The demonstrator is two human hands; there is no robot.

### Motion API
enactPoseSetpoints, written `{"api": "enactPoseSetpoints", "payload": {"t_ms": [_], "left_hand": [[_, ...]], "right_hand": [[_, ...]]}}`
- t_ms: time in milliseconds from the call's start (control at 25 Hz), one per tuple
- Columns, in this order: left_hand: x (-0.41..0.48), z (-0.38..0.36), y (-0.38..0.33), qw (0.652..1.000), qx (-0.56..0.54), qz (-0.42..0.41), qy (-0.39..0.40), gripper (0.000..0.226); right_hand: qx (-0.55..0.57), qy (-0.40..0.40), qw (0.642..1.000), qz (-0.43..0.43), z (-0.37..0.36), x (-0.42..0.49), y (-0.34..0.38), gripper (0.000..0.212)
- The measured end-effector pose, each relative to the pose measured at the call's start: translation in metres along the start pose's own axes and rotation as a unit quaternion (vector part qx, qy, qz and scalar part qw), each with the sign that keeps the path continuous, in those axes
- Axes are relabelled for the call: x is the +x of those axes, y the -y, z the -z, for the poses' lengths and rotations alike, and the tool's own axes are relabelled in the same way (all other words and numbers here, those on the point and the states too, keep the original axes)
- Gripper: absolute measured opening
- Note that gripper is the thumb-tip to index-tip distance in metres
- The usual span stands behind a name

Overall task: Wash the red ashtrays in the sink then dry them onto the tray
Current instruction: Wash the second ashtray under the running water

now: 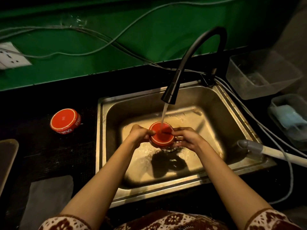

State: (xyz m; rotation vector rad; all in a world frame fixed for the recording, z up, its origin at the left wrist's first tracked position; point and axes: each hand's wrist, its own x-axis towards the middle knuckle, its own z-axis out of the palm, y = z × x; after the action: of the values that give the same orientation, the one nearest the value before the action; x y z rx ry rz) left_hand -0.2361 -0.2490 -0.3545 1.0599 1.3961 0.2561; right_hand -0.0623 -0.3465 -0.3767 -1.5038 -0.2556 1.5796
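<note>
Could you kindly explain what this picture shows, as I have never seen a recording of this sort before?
There is no machine here: a camera worn on a person's head looks down at their two bare arms. The left hand and right hand together hold a red ashtray over the steel sink, under water running from the black tap. A second red ashtray sits on the dark counter left of the sink, apart from it. To the right stand clear plastic tubs.
</note>
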Motion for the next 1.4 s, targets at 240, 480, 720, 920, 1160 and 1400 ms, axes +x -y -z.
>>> {"api": "enactPoseSetpoints", "payload": {"t_ms": [240, 480, 720, 920, 1160, 1400], "left_hand": [[-0.009, 0.032, 0.025, 0.992, -0.077, 0.074, 0.069, 0.012], [-0.018, 0.019, 0.035, 0.988, -0.126, 0.047, 0.072, 0.031], [-0.022, 0.004, 0.017, 0.998, -0.040, -0.036, 0.042, 0.039], [-0.029, 0.018, 0.010, 0.999, -0.013, -0.051, -0.013, 0.046], [-0.037, 0.057, 0.020, 0.999, 0.004, -0.031, -0.043, 0.047], [-0.038, 0.101, 0.017, 0.997, 0.005, -0.043, -0.061, 0.035]], "right_hand": [[-0.151, 0.024, 0.988, 0.022, -0.024, -0.001, 0.007, 0.025], [-0.138, 0.017, 0.990, 0.021, -0.014, -0.004, 0.014, 0.035], [-0.079, 0.046, 0.996, -0.006, 0.002, -0.012, 0.013, 0.037], [-0.102, 0.051, 0.993, 0.007, -0.020, -0.012, 0.006, 0.046], [-0.165, 0.075, 0.980, 0.077, -0.055, -0.010, -0.003, 0.040], [-0.146, 0.087, 0.981, 0.098, -0.097, -0.006, -0.004, 0.040]]}}
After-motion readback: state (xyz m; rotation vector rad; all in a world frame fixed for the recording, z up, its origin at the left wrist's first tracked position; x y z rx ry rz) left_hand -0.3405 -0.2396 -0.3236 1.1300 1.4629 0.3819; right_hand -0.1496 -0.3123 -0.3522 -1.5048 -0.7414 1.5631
